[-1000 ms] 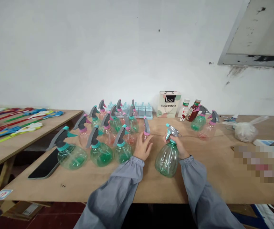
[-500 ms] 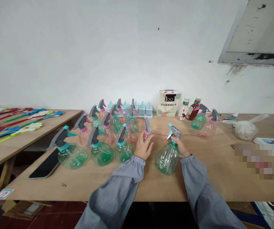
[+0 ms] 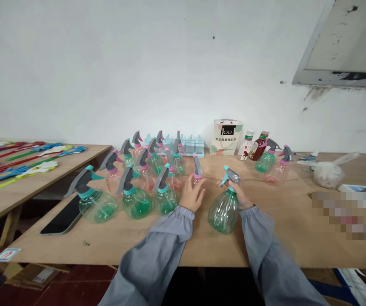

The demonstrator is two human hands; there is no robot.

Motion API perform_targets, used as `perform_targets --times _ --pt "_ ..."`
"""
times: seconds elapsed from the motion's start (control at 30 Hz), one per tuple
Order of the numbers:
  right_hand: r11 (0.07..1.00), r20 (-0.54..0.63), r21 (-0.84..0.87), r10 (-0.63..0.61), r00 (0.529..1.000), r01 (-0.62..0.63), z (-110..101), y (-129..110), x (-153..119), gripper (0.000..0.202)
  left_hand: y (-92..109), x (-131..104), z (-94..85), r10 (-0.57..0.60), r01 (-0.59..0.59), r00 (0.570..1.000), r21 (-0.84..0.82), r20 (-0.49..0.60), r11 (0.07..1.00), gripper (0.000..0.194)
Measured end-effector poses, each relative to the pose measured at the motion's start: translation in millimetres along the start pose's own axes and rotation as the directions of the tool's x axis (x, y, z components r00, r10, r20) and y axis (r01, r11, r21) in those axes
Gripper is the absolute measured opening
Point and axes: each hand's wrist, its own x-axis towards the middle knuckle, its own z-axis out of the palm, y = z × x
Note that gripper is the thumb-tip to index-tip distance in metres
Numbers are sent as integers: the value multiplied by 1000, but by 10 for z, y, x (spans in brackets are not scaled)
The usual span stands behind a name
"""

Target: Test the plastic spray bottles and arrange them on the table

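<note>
Green spray bottle (image 3: 224,212) is seen on the near part of the bench (image 3: 211,255), its top leaning slightly to the right. Its rounded body is see-through and marked by lengthwise ridges, with a deeper green at the base; the neck is ringed by a turquoise collar. The grey head is fitted with turquoise parts and is turned to the left. The bottle is held by the right hand (image 3: 243,196), whose fingers are clamped around the neck, just below the head. Beside it, a pink spray bottle (image 3: 197,175) is touched by the left hand (image 3: 192,194); its lower body is hidden, and whether those curved fingers are clamped on it cannot be told. Further left, green and pink bottles (image 3: 136,205) are grouped near a phone (image 3: 62,216).
</note>
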Motion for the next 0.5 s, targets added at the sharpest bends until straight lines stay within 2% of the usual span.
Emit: perform_targets --times 0.1,0.2,0.33,0.5 --pt "999 -47 -34 -41 998 39 -65 31 14 30 -4 -1 5 -8 8 1000 4 6 1000 41" --pt "999 6 -23 -28 1000 28 -70 22 14 30 -3 0 4 -8 8 1000 8 7 1000 41" --pt "999 82 49 -24 996 20 24 -25 -7 30 4 -1 2 -2 2 1000 13 -10 1000 41" --pt "995 55 104 -15 998 9 72 -18 -11 29 -3 -2 6 -1 1 1000 14 -3 1000 42"
